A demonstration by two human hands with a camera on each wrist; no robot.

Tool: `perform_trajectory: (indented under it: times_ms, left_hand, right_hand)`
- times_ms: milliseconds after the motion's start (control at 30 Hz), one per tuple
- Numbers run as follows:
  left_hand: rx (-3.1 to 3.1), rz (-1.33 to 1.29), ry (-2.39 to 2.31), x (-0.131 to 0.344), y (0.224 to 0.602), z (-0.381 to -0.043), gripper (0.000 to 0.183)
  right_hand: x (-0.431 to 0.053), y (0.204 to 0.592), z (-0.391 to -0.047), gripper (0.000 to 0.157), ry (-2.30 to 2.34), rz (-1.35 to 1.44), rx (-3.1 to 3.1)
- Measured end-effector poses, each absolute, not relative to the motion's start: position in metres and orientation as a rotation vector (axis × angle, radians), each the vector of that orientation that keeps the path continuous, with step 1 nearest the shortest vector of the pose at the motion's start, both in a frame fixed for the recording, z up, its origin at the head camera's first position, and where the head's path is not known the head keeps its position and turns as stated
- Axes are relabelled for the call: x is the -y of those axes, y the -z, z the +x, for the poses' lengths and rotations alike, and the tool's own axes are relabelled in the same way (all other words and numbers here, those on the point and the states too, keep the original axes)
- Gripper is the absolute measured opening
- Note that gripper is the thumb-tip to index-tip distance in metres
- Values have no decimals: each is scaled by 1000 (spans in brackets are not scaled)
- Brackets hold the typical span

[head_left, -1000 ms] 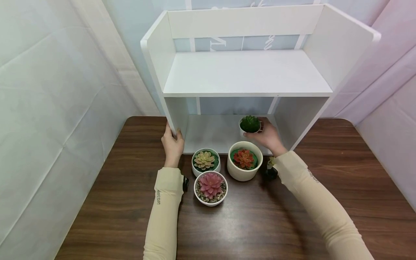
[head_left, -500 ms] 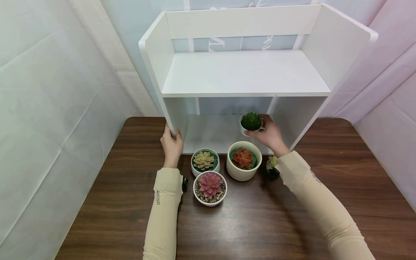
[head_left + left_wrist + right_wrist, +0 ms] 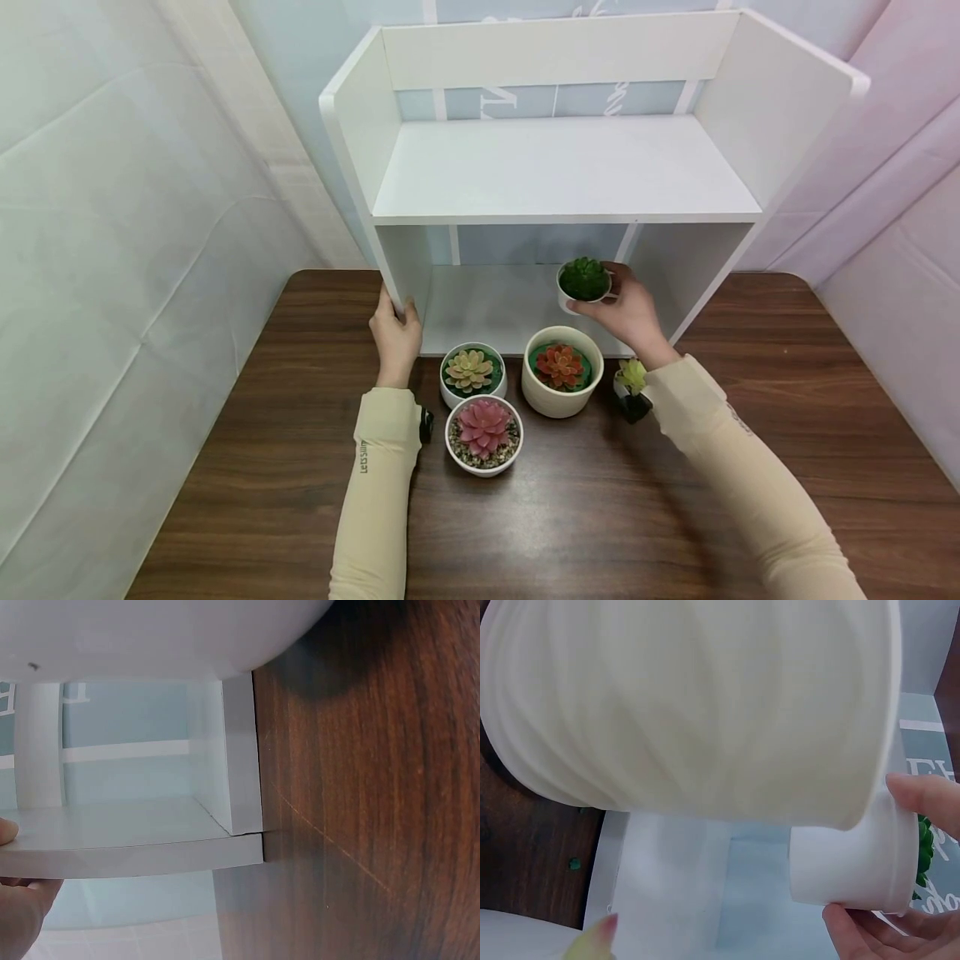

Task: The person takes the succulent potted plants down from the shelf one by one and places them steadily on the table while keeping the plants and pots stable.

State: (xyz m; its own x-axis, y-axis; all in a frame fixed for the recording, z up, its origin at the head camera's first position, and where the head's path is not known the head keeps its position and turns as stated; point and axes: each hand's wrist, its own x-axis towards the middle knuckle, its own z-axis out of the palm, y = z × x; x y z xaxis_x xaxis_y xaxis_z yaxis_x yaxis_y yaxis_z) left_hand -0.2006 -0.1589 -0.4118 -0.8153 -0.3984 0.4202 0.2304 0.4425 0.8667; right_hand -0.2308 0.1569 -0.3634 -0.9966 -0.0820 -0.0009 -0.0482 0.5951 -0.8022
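Note:
My right hand (image 3: 630, 312) grips a small white pot with a green succulent (image 3: 584, 281), thumb on one side and fingers on the other. The pot is over the bottom board of a white two-tier shelf (image 3: 562, 171), and in the right wrist view the white pot (image 3: 840, 866) looks raised off the board. My left hand (image 3: 397, 343) holds the front edge of the shelf's left side panel (image 3: 142, 855), with the thumb inside and fingers outside. Just in front of the shelf stands a cream pot with a red succulent (image 3: 559, 375), below my right hand.
A pale-yellow succulent pot (image 3: 470, 372) and a pink succulent pot (image 3: 483, 435) stand close together in front of the shelf. A small yellow-green succulent (image 3: 632, 387) is beside my right sleeve. The wooden table (image 3: 570, 525) extends towards me.
My right hand and the green succulent pot have shifted slightly up and to the right in the head view. More of the yellow-green succulent shows. My left hand keeps its hold on the panel.

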Motion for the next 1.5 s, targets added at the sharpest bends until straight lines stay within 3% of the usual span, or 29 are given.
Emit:
perform_trajectory:
  times_ms: [1500]
  left_hand:
    - [2101,146,1391,160,415,-203,45]
  right_hand:
    - [-156,347,-194,80,1515,-300,-2808]
